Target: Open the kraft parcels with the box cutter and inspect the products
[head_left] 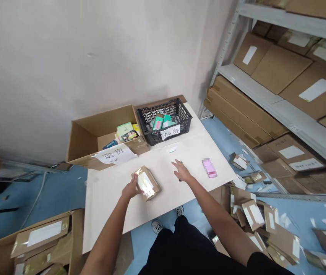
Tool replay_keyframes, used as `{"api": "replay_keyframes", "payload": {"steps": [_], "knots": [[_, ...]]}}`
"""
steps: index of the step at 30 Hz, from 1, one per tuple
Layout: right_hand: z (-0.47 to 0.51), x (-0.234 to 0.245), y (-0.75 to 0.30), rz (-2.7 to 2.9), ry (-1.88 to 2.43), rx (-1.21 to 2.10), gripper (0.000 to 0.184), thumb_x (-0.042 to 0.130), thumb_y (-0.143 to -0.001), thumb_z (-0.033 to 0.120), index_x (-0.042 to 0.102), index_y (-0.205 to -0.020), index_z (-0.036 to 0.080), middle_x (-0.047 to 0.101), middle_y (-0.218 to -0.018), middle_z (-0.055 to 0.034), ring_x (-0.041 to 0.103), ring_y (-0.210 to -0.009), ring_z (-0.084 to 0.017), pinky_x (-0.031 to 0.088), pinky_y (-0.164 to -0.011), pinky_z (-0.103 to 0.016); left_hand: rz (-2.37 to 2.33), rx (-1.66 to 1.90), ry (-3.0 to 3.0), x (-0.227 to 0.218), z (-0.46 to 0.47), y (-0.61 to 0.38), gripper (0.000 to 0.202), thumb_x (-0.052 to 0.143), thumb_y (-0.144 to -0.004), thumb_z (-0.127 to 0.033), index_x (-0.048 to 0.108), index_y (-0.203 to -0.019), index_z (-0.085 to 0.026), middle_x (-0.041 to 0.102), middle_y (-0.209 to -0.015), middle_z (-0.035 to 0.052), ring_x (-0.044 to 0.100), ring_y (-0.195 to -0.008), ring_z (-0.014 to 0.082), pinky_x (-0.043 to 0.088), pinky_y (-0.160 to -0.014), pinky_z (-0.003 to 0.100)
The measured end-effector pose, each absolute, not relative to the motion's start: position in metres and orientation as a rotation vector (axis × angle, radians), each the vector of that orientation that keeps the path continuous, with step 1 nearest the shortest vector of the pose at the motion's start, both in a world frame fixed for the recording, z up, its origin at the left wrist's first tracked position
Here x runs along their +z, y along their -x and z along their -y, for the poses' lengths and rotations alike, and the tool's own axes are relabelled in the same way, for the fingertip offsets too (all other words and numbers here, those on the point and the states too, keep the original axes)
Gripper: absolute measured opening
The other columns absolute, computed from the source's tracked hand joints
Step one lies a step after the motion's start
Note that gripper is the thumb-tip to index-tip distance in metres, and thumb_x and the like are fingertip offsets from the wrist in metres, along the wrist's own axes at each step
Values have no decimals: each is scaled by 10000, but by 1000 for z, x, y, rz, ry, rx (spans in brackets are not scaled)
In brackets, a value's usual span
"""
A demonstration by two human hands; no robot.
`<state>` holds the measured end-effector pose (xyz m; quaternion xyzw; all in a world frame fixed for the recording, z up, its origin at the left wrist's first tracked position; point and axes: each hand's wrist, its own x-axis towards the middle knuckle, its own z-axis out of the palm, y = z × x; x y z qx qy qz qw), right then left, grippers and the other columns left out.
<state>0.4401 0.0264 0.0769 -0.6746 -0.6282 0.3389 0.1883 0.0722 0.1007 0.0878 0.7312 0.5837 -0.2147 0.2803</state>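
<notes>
A small taped cardboard parcel with a shiny white label lies on the white table. My left hand grips its left side, thumb on the near edge and fingers at the far one. To the right of the parcel, my right hand reaches over the tabletop with its fingers apart. Partly hidden under that hand is a small dark object, whose kind I cannot make out. Beyond it lies a small white-and-teal item. A blurred-out pink rectangular item is farther right.
At the table's back stand an open cardboard box and a black plastic basket, both holding small packets. Shelves with cartons rise on the right. Parcels are heaped on the floor there; a carton of parcels stands at left.
</notes>
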Motion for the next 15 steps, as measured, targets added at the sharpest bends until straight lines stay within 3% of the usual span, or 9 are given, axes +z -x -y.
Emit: {"api": "replay_keyframes", "payload": {"steps": [3, 8, 12, 15], "knots": [[-18, 55, -476, 1545, 2133, 983, 594, 566, -976, 203, 497, -1565, 194, 463, -1634, -134, 425, -1511, -245, 350, -1229, -388, -1585, -623, -1979, 75, -99, -63, 1226, 731, -808, -565, -63, -1696, -278, -33, -1777, 108, 590, -1376, 364, 519, -1063, 411], [-14, 12, -472, 1067, 2491, 1143, 520, 618, -987, 373, 572, -1442, 127, 683, -1381, -180, 659, -1275, -253, 512, -1005, -314, -1590, -674, -1964, 74, -96, -70, 1288, 741, -787, -628, -76, -1696, -224, -26, -1766, 176, 624, -1329, 391, 558, -991, 413], [-12, -4, -440, 997, 2552, 1107, 449, 636, -936, 310, 587, -1317, 79, 753, -1161, -231, 757, -1031, -287, 561, -816, -344, -1625, -682, -1907, 82, -92, -80, 1357, 810, -726, -632, -64, -1696, -264, -34, -1767, 179, 637, -1307, 400, 564, -970, 417], [-15, -1, -416, 1129, 2419, 1008, 354, 539, -957, 262, 581, -1270, 101, 778, -1008, -185, 773, -817, -254, 560, -720, -334, -1630, -672, -1879, 83, -87, -82, 1331, 833, -719, -577, -39, -1695, -331, -33, -1779, 128, 623, -1322, 389, 548, -996, 433]]}}
